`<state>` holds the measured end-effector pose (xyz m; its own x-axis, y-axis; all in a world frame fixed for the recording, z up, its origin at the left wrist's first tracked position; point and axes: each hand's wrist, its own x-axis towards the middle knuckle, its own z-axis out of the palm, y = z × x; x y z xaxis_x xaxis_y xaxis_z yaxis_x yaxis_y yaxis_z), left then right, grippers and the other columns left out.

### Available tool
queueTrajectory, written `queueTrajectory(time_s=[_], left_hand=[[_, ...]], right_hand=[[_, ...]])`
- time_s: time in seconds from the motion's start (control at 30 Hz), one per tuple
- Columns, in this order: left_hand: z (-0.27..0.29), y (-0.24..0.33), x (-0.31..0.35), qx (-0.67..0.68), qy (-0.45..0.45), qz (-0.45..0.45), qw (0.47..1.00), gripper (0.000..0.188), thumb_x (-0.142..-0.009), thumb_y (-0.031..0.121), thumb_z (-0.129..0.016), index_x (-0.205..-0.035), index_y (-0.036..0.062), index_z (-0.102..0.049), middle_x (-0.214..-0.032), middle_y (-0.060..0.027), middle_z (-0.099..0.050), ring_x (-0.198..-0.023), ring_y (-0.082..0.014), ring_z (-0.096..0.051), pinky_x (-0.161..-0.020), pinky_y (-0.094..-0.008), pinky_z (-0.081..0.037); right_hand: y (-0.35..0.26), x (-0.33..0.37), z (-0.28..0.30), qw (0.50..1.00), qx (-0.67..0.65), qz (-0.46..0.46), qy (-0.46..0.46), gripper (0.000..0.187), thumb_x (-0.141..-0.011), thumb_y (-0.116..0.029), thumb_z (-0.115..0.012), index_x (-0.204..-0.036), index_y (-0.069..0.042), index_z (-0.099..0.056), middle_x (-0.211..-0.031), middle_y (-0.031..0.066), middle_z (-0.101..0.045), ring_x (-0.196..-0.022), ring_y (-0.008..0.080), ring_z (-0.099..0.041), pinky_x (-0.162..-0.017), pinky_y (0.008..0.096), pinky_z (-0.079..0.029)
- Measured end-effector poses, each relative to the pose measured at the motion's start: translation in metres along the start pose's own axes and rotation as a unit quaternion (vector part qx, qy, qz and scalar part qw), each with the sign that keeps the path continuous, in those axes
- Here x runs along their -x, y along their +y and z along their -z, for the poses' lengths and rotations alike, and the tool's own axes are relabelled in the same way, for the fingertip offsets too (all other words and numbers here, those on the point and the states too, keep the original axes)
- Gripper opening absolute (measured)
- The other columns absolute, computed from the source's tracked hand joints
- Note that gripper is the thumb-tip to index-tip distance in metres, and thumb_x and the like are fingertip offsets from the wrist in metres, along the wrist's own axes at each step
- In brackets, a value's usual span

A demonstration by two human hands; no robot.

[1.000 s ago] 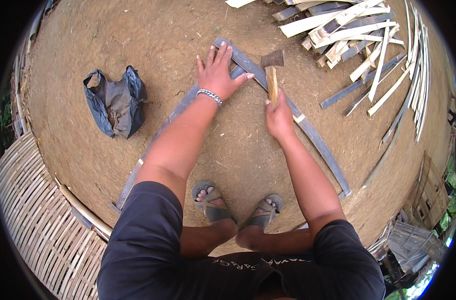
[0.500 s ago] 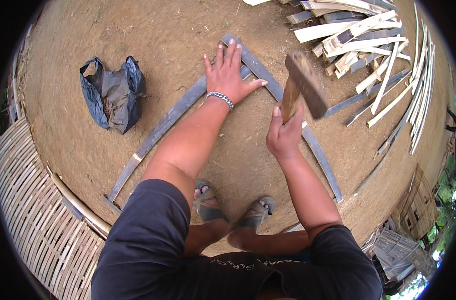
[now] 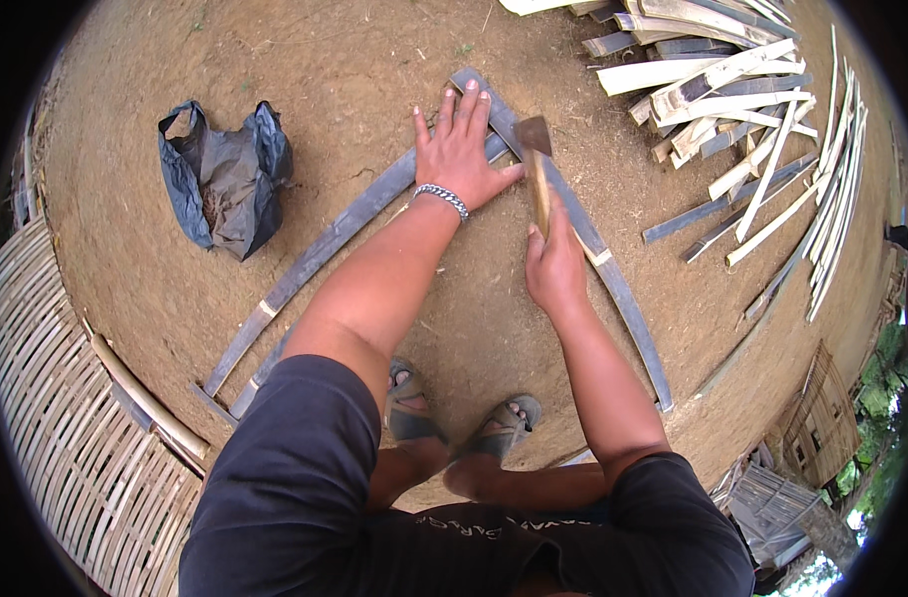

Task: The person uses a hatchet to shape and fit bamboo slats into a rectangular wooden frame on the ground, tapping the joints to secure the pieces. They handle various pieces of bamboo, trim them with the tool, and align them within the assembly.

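Note:
My left hand [image 3: 459, 144] lies flat with fingers spread over the corner where dark bamboo strips meet on the ground. A hammer [image 3: 536, 169] with a wooden handle is gripped in my right hand [image 3: 556, 261]; its dark metal head is at the right-hand bamboo strip [image 3: 623, 289], just right of my left thumb. Whether the head touches the strip I cannot tell. From the corner, another bamboo strip [image 3: 325, 234] runs down to the left, partly behind my left forearm. A short crosspiece [image 3: 213, 404] lies at its lower end.
An open black plastic bag [image 3: 225, 189] sits on the soil at left. Split bamboo pieces [image 3: 713, 95] are heaped at the upper right, with long thin strips [image 3: 840, 199] beside them. A slatted bamboo platform [image 3: 86, 428] borders the lower left. My sandalled feet [image 3: 499, 428] stand between the strips.
The hammer has come down and to the left, from raised over the ground to the right-hand strip beside my left thumb. My left hand stays pressed on the corner.

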<state>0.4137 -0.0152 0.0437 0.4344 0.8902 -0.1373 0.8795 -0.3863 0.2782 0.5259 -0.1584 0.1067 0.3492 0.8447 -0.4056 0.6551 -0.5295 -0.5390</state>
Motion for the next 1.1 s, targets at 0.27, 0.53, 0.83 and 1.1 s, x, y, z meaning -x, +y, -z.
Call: queueTrajectory(time_s=[0.27,0.53,0.83,1.1], left_hand=[[0.004,0.002,0.001,0.009,-0.014,0.007,1.0,0.122,-0.072,0.085,-0.065,-0.162,0.0114,-0.027,-0.171,-0.0039,-0.02,-0.158,-0.025,-0.016,-0.127,-0.0598,-0.006],[0.006,0.001,0.001,-0.006,-0.031,0.007,0.999,0.122,-0.074,0.087,-0.06,-0.163,0.0118,-0.024,-0.171,-0.0034,-0.019,-0.158,-0.0247,-0.015,-0.127,-0.0583,-0.005],[0.012,0.001,0.001,-0.01,-0.055,0.006,0.998,0.122,-0.075,0.09,-0.055,-0.163,0.0117,-0.024,-0.173,-0.0028,-0.014,-0.159,-0.0245,-0.013,-0.127,-0.0581,-0.005],[0.009,-0.006,0.004,-0.016,-0.051,0.012,0.998,0.121,-0.077,0.091,-0.05,-0.164,0.0132,-0.021,-0.173,-0.0024,-0.013,-0.159,-0.0236,-0.012,-0.127,-0.0579,-0.006]], right_hand=[[-0.017,0.005,0.019,0.923,-0.186,0.251,0.226,0.046,-0.102,-0.006,-0.053,-0.144,0.005,-0.04,-0.111,0.0189,-0.061,-0.096,0.0354,-0.063,-0.09,0.0404,-0.049],[-0.015,-0.003,0.035,0.996,0.029,0.076,0.042,0.061,-0.097,-0.003,-0.058,-0.154,-0.005,-0.036,-0.14,0.0293,-0.056,-0.121,0.0468,-0.061,-0.099,0.0494,-0.052],[-0.018,-0.008,0.036,0.945,0.025,0.266,0.188,0.059,-0.099,-0.003,-0.053,-0.153,0.008,-0.029,-0.143,0.0337,-0.052,-0.13,0.0451,-0.056,-0.108,0.0446,-0.045],[-0.033,0.001,0.053,0.962,-0.016,0.192,0.195,0.04,-0.099,-0.005,-0.056,-0.136,0.01,-0.051,-0.131,0.0308,-0.059,-0.12,0.0418,-0.062,-0.102,0.0439,-0.049]])
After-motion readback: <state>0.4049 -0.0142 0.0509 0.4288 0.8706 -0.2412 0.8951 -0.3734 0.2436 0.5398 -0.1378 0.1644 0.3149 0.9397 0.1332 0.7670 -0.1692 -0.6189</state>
